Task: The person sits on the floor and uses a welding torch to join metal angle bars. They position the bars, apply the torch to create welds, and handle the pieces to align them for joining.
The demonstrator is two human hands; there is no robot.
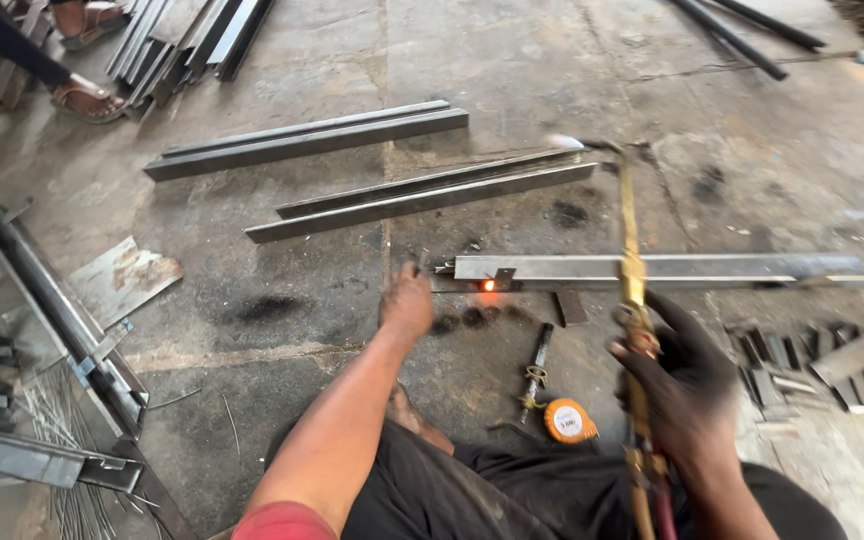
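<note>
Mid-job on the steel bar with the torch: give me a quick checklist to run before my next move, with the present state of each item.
1. Torch grip: right hand is closed on the brass torch. Ok.
2. Torch tip points away from the bar, over the floor; whether it is lit, cannot tell.
3. Hot spot on the steel bar glows orange. Not ok to touch.
4. Left hand sits on the floor right beside the glow, bare. Not ok.
5. Tape measure and small tool lie near the knees, apart from the glow. Ok.
6. Another person's sandalled feet stand far off at the top left. Ok.
</note>
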